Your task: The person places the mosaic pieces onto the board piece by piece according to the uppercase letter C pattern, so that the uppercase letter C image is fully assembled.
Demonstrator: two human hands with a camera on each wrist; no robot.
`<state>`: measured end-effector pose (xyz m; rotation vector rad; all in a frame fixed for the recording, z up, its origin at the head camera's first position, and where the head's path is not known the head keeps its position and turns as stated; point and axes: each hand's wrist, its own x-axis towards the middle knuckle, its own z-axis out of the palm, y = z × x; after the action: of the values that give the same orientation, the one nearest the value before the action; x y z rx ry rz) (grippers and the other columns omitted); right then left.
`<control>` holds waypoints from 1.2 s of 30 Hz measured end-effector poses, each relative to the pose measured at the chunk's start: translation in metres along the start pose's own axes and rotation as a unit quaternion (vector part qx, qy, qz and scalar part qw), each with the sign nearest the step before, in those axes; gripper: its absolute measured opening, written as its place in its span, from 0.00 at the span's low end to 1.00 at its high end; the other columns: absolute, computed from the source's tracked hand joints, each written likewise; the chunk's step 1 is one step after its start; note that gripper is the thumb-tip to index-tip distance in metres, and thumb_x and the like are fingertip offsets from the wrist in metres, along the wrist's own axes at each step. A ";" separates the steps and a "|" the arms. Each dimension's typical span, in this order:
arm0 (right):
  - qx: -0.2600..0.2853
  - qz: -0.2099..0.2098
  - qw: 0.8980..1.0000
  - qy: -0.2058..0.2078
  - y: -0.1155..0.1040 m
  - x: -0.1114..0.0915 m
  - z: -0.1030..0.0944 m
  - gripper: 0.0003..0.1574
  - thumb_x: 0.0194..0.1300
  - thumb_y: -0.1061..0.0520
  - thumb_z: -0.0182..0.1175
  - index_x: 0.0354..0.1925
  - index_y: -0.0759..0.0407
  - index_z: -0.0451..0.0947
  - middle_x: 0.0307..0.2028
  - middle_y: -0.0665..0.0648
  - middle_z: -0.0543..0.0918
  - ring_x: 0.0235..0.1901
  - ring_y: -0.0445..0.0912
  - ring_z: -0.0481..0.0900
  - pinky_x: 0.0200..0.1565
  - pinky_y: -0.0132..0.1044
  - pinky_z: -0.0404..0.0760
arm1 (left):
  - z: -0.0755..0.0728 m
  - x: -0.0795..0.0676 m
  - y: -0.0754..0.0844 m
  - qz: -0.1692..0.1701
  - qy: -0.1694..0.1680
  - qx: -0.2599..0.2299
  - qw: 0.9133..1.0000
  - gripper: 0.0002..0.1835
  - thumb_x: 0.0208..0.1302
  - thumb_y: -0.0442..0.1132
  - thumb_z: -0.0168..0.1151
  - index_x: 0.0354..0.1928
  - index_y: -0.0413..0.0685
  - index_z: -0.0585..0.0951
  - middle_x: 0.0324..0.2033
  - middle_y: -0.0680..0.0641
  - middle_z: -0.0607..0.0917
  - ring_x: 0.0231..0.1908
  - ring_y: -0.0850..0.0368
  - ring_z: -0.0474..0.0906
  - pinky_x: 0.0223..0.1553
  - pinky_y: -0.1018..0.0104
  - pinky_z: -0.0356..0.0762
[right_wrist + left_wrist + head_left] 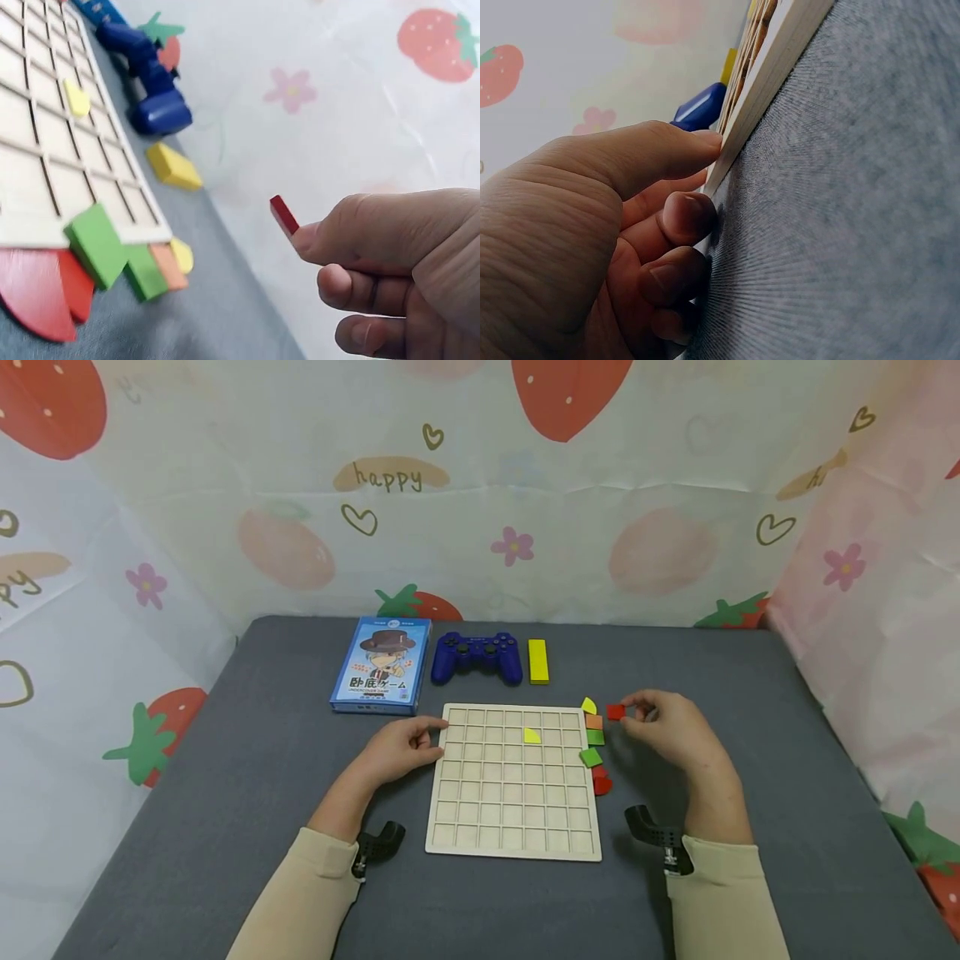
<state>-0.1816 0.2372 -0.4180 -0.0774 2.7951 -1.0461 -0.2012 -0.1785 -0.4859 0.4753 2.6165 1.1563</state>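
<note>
My right hand [672, 727] pinches a small red square tile [616, 712] between thumb and fingertips, just off the right side of a pale wooden grid board [513, 857]. In the right wrist view the red tile stands edge-on above the thumb tip. My left hand [401, 749] touches the left edge of the board with its thumb and index finger, its other fingers bent below in the left wrist view. A yellow quarter-round piece [532, 737] lies in one cell of the grid. Along the right edge are green tiles [97, 245], an orange tile [594, 722], red pieces [37, 289] and a yellow rounded piece [588, 705].
Behind the board are a blue game box [382, 667], a dark blue game controller [477, 657] and a yellow block [538, 662]. Dark grey cloth [300, 668] covers the table, and a strawberry-printed curtain [570, 527] hangs behind and on both sides.
</note>
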 end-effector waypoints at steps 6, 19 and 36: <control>-0.002 -0.010 1.000 0.022 -0.020 -0.007 -0.002 0.22 0.73 0.55 0.62 0.60 0.62 0.79 0.39 0.57 0.76 0.30 0.51 0.70 0.31 0.44 0.69 | -0.001 -0.001 0.001 0.003 -0.003 -0.008 1.000 0.24 0.67 0.39 0.70 0.65 0.46 0.81 0.25 0.52 0.76 0.23 0.57 0.68 0.32 0.59 0.67; -0.010 -0.113 0.991 0.067 -0.063 -0.019 0.009 0.18 0.70 0.59 0.62 0.56 0.61 0.82 0.36 0.54 0.76 0.27 0.49 0.69 0.29 0.43 0.67 | 0.000 -0.001 0.001 0.003 -0.004 -0.014 1.000 0.24 0.67 0.39 0.69 0.65 0.45 0.81 0.24 0.52 0.75 0.23 0.57 0.68 0.32 0.59 0.66; -0.035 -0.170 0.983 0.066 -0.094 -0.016 0.062 0.15 0.68 0.55 0.69 0.52 0.54 0.86 0.29 0.50 0.72 0.29 0.46 0.68 0.31 0.42 0.65 | -0.001 -0.001 0.001 0.006 -0.005 -0.014 1.000 0.24 0.67 0.39 0.69 0.64 0.45 0.81 0.24 0.52 0.76 0.22 0.57 0.68 0.31 0.60 0.66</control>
<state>-0.1560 0.1278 -0.4000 -0.5284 3.0086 -1.0543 -0.2000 -0.1791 -0.4848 0.4914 2.5896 1.1903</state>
